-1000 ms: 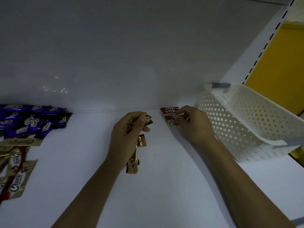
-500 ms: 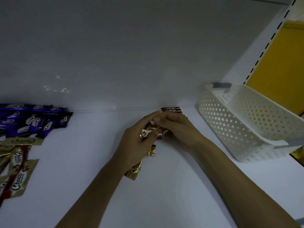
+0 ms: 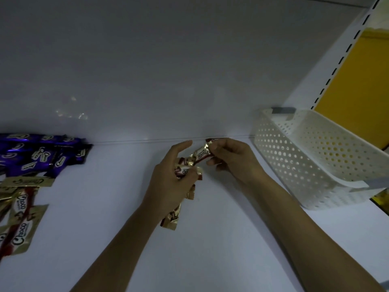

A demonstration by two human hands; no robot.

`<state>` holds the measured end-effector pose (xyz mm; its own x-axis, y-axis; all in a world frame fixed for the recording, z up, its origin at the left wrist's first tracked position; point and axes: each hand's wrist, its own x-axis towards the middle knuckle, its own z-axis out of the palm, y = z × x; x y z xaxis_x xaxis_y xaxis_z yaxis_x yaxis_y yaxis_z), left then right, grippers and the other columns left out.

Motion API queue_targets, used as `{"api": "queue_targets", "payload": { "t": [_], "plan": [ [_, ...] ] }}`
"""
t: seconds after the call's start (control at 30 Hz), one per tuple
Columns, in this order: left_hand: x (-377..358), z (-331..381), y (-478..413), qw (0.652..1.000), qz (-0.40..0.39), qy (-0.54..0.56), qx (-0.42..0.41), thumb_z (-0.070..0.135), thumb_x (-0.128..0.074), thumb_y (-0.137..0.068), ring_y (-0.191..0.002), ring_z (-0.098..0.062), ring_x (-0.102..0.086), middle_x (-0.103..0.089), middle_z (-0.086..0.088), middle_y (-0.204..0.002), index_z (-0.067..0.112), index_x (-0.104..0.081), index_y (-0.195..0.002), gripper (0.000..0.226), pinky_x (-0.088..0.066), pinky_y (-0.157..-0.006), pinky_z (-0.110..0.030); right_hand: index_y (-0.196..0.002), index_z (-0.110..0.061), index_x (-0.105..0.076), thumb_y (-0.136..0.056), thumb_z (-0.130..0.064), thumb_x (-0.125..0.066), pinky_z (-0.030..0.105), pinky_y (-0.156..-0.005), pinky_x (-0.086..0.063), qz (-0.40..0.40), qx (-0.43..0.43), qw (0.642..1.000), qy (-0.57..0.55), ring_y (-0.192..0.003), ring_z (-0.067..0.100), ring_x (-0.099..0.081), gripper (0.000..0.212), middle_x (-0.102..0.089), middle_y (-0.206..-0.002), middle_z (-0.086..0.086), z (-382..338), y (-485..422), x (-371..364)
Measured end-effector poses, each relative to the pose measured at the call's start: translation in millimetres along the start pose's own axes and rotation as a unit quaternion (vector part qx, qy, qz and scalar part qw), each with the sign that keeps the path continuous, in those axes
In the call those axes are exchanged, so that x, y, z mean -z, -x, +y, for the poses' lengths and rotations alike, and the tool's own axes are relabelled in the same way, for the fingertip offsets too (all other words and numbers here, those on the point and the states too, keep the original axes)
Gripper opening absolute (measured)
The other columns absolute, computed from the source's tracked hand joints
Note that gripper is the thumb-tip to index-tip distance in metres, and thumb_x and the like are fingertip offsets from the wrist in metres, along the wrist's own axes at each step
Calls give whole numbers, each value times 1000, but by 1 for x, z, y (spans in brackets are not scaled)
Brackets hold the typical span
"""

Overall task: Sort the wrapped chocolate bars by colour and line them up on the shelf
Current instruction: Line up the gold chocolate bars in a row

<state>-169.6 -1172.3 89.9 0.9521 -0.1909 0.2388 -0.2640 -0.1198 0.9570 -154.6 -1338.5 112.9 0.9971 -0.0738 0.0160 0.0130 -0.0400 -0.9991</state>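
My left hand (image 3: 168, 182) grips a bunch of gold-and-red wrapped chocolate bars (image 3: 171, 218) above the white shelf (image 3: 210, 249). One gold-and-red bar (image 3: 200, 153) sticks up from that bunch, and my right hand (image 3: 229, 157) pinches its upper end. Behind my right hand, red bars (image 3: 214, 140) lie against the shelf's back wall, mostly hidden. Purple bars (image 3: 42, 152) are piled at the back left. Loose gold-and-red bars (image 3: 20, 213) lie at the left edge.
A white perforated plastic basket (image 3: 305, 161) stands on the shelf at the right, close to my right hand. A slotted white upright (image 3: 345, 53) and a yellow panel (image 3: 357, 81) rise behind it.
My right hand left the red bars at the back wall, came to the left hand's bunch and took hold of one bar's end. The left hand shifted right towards it.
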Motion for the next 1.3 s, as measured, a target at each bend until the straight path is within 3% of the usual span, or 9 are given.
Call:
{"api": "queue_targets", "payload": {
  "t": [0.2,0.37,0.5,0.63,0.8,0.9,0.97,1.1,1.3],
  "plan": [
    [2,0,-4,996,79,34,24,1,-57,-90,-59,0,-63,-60,6,-89,31,-61,-107,35,-50,-47,-16,-83,-25,-64,-89,-2,-57,21,-50,-43,45,24,986,161,-55,8,-60,24,-66,-72,0,2,-3,15],
    [3,1,-4,994,94,40,27,2,-56,-92,-66,5,-62,-58,11,-91,34,-59,-103,34,-48,-46,-13,-92,-23,-68,-81,-6,-64,17,-62,-41,28,32,918,395,-75,12,-55,21,-61,-82,-2,6,-6,29],
    [2,0,-4,994,94,37,33,4,-56,-92,-67,4,-63,-59,13,-91,34,-60,-103,33,-50,-47,-16,-106,-26,-67,-82,-29,-67,26,-73,-44,33,54,878,474,-83,14,-55,25,-54,-84,-10,5,-2,23],
    [2,0,-4,994,96,37,36,4,-57,-92,-67,2,-64,-59,13,-92,36,-61,-101,33,-52,-49,-17,-101,-32,-69,-83,-39,-64,26,-66,-38,-18,60,847,528,-76,12,-50,20,-45,-71,-15,7,4,12],
    [2,0,-4,994,94,37,32,4,-56,-92,-67,3,-65,-58,13,-93,35,-60,-100,33,-51,-48,-17,-78,-24,-58,-76,-27,-73,23,-60,-42,-37,65,887,456,-69,12,-53,16,-59,-79,-5,5,2,17],
    [3,0,-4,994,95,42,31,2,-56,-92,-68,5,-64,-58,11,-93,33,-61,-100,32,-49,-46,-15,-90,-27,-58,-81,-19,-71,9,-55,-39,-40,45,925,374,-67,6,-55,17,-59,-80,-6,3,2,16],
    [3,0,-4,994,95,39,32,2,-56,-92,-67,6,-64,-58,11,-94,33,-61,-102,32,-49,-46,-14,-98,-26,-65,-82,-16,-69,16,-63,-44,-18,42,944,327,-73,11,-58,20,-61,-84,-4,2,-1,20],
    [3,-2,-5,994,95,36,34,3,-56,-92,-66,6,-63,-57,13,-94,32,-60,-103,31,-49,-47,-14,-71,-23,-63,-79,-9,-70,32,-65,-44,69,22,959,275,-65,20,-57,18,-66,-74,11,-1,-4,33],
    [2,-3,-5,994,93,37,33,4,-56,-92,-68,3,-64,-58,13,-95,33,-61,-103,32,-50,-48,-16,-87,-7,-62,-87,7,-54,29,-52,-55,75,-46,984,155,-54,20,-64,17,-66,-81,19,-6,-2,43]
  ]
}}
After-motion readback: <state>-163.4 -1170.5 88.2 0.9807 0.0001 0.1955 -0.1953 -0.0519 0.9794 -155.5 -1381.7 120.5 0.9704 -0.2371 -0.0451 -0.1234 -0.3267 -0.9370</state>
